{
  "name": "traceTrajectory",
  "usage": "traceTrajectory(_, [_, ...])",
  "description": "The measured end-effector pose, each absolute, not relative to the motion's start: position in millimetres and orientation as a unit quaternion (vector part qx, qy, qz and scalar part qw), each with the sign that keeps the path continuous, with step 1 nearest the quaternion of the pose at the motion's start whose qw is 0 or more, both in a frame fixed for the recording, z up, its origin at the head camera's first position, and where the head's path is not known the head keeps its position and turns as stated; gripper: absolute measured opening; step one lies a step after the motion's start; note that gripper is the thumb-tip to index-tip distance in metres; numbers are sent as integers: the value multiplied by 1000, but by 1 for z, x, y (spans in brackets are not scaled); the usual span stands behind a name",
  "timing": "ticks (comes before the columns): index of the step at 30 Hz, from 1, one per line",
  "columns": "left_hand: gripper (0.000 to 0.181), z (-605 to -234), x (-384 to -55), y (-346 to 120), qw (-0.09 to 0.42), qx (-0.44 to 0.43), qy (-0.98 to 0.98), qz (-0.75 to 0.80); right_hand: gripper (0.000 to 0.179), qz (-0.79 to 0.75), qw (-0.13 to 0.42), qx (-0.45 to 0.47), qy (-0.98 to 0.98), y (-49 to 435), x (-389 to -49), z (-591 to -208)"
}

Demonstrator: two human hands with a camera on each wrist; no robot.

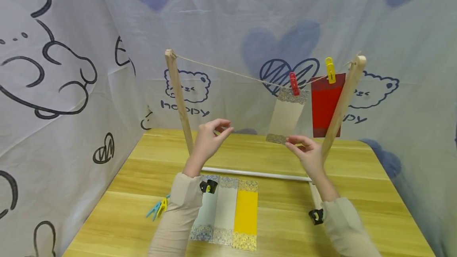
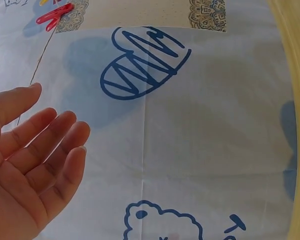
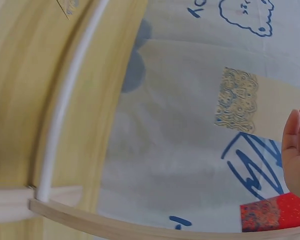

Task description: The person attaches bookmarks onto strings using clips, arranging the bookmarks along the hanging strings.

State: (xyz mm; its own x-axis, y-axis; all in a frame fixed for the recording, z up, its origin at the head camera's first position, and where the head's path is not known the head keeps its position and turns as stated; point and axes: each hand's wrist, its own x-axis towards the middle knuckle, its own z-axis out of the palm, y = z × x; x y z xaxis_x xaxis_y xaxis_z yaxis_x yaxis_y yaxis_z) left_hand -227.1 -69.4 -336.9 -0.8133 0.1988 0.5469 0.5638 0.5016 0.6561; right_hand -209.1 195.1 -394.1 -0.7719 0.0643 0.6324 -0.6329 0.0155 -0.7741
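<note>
Head view, wooden table, curtain (heart-printed), beige card

Relative to the crossbar: 2 hanging cards above, on string; 3 flat cards before, on table; pegs front-left.

The cream rectangular card — lacy blue-and-tan bands across both ends; the red plastic clothespin, one plain colour; the red rectangular card — darker end bands; the yellow rectangular card, scrolled pale-yellow bands; the whitish cloth backdrop, blue heart print and dark line drawings.
</note>
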Motion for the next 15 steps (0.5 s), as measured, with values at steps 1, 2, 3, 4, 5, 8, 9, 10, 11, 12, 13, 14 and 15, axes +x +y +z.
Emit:
traceTrajectory(1, [20, -339, -225, -70, 208, -222, -840, -449, 16, 671, 260, 214, -660, 195, -208, -397])
traceTrajectory(2, [19, -341, -223, -71, 211, -218, -839, -451, 17, 674, 260, 214, -657, 194, -207, -400])
traceTrajectory(3, [19, -343, -221, -72, 214, -215, -838, -453, 17, 677, 259, 214, -654, 193, -206, -404])
traceTrajectory(4, [19, -344, -219, -74, 219, -214, -836, -456, 17, 679, 259, 216, -652, 193, -206, -409])
traceTrajectory(5, [18, -346, -218, -75, 223, -214, -833, -458, 17, 681, 257, 216, -651, 193, -207, -414])
traceTrajectory(8, [18, -353, -213, -79, 233, -208, -830, -461, 16, 682, 253, 211, -653, 194, -210, -431])
traceTrajectory(9, [18, -355, -212, -81, 234, -205, -831, -462, 16, 682, 253, 212, -653, 195, -212, -437])
traceTrajectory(10, [17, -358, -211, -83, 235, -201, -831, -462, 16, 684, 252, 213, -651, 195, -214, -443])
traceTrajectory(11, [17, -360, -209, -85, 234, -195, -832, -463, 17, 686, 248, 212, -650, 196, -215, -448])
traceTrajectory(12, [17, -363, -208, -88, 233, -188, -834, -463, 18, 692, 242, 223, -642, 201, -227, -468])
traceTrajectory(13, [18, -366, -206, -90, 231, -182, -835, -464, 19, 697, 241, 237, -632, 203, -233, -478])
traceTrajectory(14, [18, -368, -204, -92, 228, -176, -835, -468, 19, 698, 240, 243, -629, 203, -234, -483])
traceTrajectory(15, [17, -370, -202, -95, 225, -170, -836, -471, 19, 701, 235, 246, -627, 203, -234, -486])
